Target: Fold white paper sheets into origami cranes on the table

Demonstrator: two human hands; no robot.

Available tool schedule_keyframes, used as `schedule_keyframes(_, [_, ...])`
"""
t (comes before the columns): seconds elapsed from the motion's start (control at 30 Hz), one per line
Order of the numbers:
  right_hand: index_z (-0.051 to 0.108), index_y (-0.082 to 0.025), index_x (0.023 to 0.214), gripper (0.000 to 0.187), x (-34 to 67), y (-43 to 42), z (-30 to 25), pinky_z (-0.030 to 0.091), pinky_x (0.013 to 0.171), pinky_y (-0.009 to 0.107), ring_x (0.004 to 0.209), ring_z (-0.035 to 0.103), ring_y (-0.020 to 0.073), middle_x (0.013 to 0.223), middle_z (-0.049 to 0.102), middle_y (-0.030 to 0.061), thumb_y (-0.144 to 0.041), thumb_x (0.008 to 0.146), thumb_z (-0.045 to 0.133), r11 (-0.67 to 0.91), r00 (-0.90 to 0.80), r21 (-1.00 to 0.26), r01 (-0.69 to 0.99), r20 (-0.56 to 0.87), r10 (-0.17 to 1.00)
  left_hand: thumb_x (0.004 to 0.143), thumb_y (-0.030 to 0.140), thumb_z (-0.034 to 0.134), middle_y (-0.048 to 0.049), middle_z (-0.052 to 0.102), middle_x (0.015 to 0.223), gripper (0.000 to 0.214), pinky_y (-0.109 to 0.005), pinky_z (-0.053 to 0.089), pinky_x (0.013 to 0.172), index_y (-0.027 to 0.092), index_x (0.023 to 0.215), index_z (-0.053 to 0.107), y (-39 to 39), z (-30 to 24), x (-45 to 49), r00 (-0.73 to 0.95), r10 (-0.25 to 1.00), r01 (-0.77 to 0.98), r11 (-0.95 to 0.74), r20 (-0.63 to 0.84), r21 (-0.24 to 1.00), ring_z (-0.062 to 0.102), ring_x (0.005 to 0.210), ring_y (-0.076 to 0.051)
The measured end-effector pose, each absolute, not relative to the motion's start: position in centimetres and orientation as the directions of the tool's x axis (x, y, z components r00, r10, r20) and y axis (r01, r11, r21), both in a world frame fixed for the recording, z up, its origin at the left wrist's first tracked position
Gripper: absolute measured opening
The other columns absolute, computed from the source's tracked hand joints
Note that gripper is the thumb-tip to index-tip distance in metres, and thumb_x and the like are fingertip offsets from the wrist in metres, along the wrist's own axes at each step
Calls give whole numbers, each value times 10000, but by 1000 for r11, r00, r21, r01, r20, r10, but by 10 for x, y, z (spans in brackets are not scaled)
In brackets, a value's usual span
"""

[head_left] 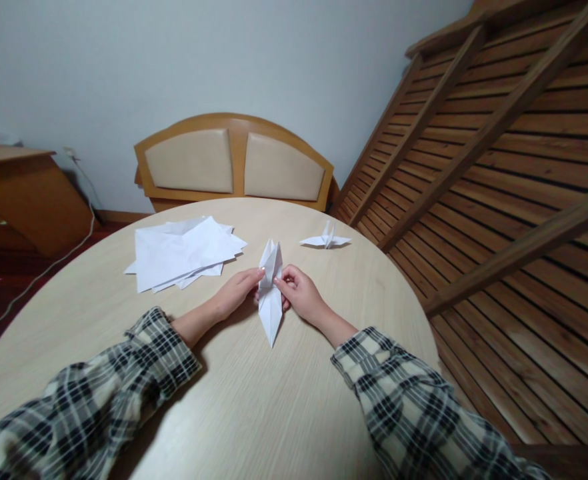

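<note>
Between my hands, above the middle of the table, is a folded white paper, long and narrow. Its lower end comes to a point toward me, and its far end splits into two tips. My left hand pinches its left edge, thumb on top. From the other side my right hand grips the right edge, with its thumb on the front face and fingers curled behind. A finished white paper crane stands beyond my right hand, wings spread. Some of my fingers are hidden behind the paper.
A loose pile of white paper sheets lies at the far left of the round wooden table. Behind the table stands a padded headboard. Slatted wooden boards lean along the right side. A cabinet and a cable are at left.
</note>
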State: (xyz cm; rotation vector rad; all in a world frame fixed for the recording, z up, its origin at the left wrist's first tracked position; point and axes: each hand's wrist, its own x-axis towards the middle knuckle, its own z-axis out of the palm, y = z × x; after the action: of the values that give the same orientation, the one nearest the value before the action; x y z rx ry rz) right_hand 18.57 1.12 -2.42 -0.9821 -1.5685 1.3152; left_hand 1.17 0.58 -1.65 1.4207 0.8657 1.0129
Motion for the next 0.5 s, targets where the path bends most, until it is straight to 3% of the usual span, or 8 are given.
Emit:
schedule_keyframes(0.07, [439, -210, 809, 176, 186, 12, -25, 421, 357, 155, 421, 516, 67, 592, 527, -73, -310, 846, 579, 141, -340, -989, 37, 120, 933, 818, 496, 642, -46, 637, 780, 375, -307, 426, 666, 129, 893, 630, 4, -13, 12, 403, 908, 27, -140, 118, 990, 554, 695, -173])
schedule_keyframes(0.23, [415, -220, 830, 218, 186, 13, -27, 430, 359, 155, 435, 523, 66, 628, 515, -81, -324, 829, 606, 141, -341, -990, 11, 128, 931, 821, 478, 641, -62, 652, 812, 383, -290, 417, 647, 108, 916, 623, 0, -9, 13, 397, 911, 99, -161, 110, 982, 565, 693, -162])
schedule_keyframes(0.5, [408, -221, 837, 232, 187, 13, -27, 437, 371, 152, 447, 520, 57, 646, 513, -82, -340, 833, 607, 144, -345, -990, 2, 134, 929, 845, 434, 624, -78, 661, 853, 336, -301, 448, 678, 108, 927, 614, 2, -14, 13, 393, 909, 68, -178, 137, 982, 592, 740, -173])
